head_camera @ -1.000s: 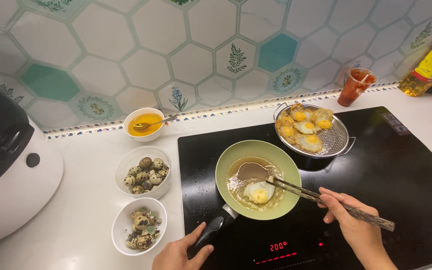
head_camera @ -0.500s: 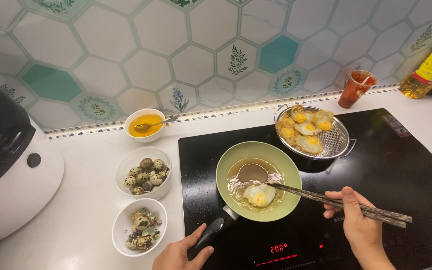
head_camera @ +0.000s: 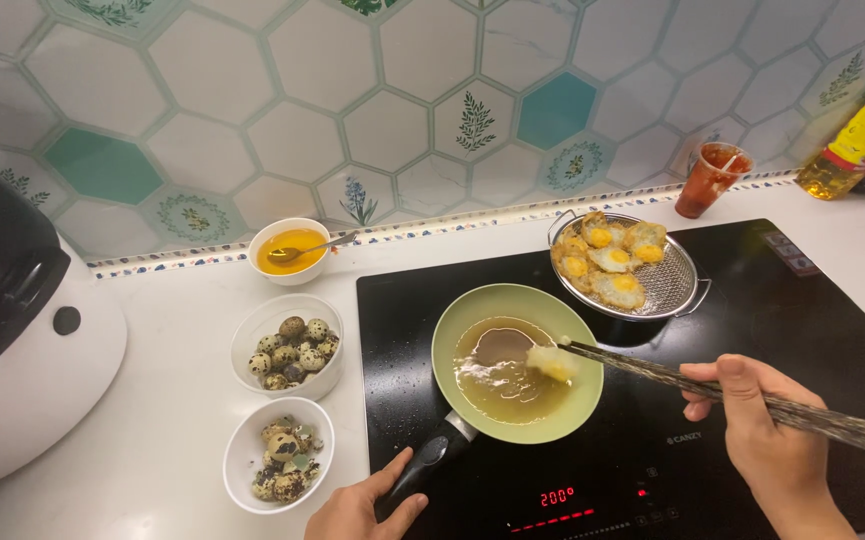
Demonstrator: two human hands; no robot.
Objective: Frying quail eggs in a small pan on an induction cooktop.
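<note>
The right hand (head_camera: 767, 440) is closed around a pair of dark chopsticks (head_camera: 712, 392) whose long axis runs from lower right up to upper left, tips out over the small green pan (head_camera: 472, 400). Pinched between those tips is a fried egg (head_camera: 550, 362), lifted clear of the oil and hanging over the pan's right half (it looks blurred, so its exact shape is hard to tell). The metal strainer (head_camera: 677, 285) with the other fried eggs lies up and to the right of the held egg, near the pan's far rim, on the same side as the right hand. The left hand (head_camera: 362, 510) is wrapped loosely on the pan's black handle (head_camera: 422, 462), at the lower left on the black cooktop (head_camera: 802, 330).
</note>
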